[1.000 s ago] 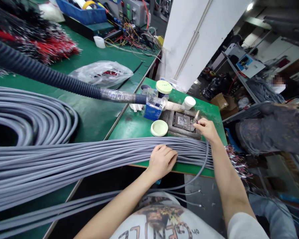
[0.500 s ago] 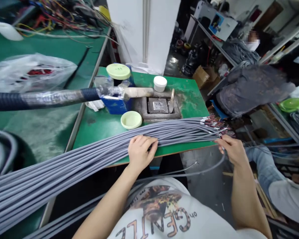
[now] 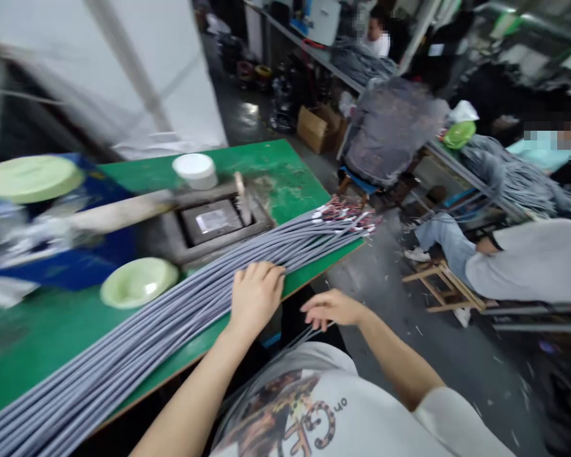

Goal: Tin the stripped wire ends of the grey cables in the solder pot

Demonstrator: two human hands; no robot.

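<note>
- Head view: left hand [image 3: 257, 293] lay on the grey cable bundle [image 3: 181, 317], fingers bent and held together, pressing on top of the cables rather than closing round them.
- Bundle ran across the green table [image 3: 285, 174] from lower left to its right edge, where red-and-white wire tips [image 3: 345, 216] overhung the floor.
- Right hand [image 3: 333, 309] hung off the table's edge, just beside the left, fingers loosely spread, tips touching thin grey strands [image 3: 309, 335] hanging below; blur hid any pinch.
- Behind the bundle: a pale green dish [image 3: 137, 282], a sunken metal block [image 3: 212, 221], a white cap [image 3: 195, 170] and a blue box [image 3: 76, 270].
- Across the aisle, a co-worker in grey [image 3: 537, 260] sat by a wooden stool [image 3: 438, 285].
</note>
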